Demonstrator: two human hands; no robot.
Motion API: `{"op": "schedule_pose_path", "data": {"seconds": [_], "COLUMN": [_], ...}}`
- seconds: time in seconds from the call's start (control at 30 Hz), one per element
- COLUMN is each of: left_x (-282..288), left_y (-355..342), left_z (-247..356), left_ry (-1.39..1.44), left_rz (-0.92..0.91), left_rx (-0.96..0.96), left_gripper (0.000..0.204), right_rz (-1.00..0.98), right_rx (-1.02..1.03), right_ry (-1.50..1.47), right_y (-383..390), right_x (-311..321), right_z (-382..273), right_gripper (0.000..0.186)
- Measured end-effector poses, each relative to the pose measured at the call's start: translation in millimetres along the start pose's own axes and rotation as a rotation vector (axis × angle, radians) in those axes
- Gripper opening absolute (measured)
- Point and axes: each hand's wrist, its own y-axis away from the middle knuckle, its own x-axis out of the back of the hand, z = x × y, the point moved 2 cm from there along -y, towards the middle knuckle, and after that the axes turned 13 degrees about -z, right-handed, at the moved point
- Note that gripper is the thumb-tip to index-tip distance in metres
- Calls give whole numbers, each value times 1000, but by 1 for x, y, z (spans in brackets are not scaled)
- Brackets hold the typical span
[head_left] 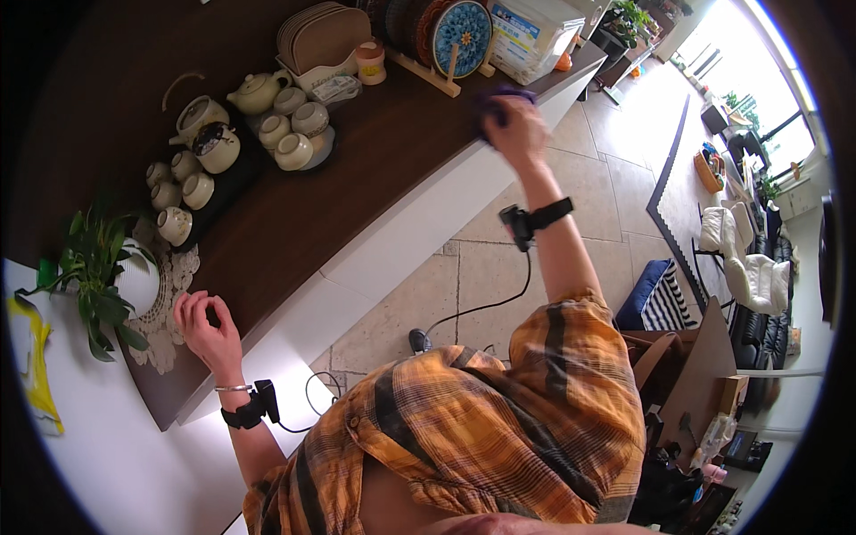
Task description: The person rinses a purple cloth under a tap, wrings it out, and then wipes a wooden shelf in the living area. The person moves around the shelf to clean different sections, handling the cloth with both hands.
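My right hand [521, 134] is closed on a dark purple cloth [488, 112], blurred by motion. It is at the front edge of the dark brown countertop [357, 178], near a blue patterned plate [461, 37] on a wooden stand. My left hand [208, 332] hovers by the counter's near left end, beside a crocheted doily [159, 343]. Its fingers are loosely curled, with a gap to the thumb, and nothing shows in them. Both wrists wear black straps with small devices.
A potted plant [98, 281] stands at the left end. Behind are teapots [259, 92], several small cups [294, 152], a rack of brown boards [323, 40] and a clear plastic box [532, 40]. Black cables [481, 308] hang from my wrists. A striped cushion [660, 299] lies to the right.
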Motion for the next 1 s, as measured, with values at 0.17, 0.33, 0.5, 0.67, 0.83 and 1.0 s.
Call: {"op": "schedule_pose_path", "data": {"seconds": [0.17, 0.33, 0.5, 0.67, 0.83, 1.0], "left_x": [1, 1, 0, 0, 1, 1], "left_y": [0, 1, -1, -1, 1, 1], "left_z": [-1, -3, 0, 1, -2, -1], "left_ry": [23, 17, 0, 3, -1, 8], "left_rz": [-21, -8, -13, -14, 0, -4], "left_rx": [0, 5, 8, 9, 10, 30], "left_gripper": [6, 6, 7, 5, 6, 6], "right_rz": [-119, -345, -75, -155, -299, -146], "right_rx": [-79, -615, -264, -152, -654, -480], "right_ry": [91, 231, 127, 177, 120, 92], "right_y": [-17, -27, -18, -34, -40, -20], "right_x": [-21, 23, -2, -17, 24, 39], "right_z": [15, 81, 41, 31, 66, 42], "right_gripper": [30, 38, 33, 35, 38, 35]}}
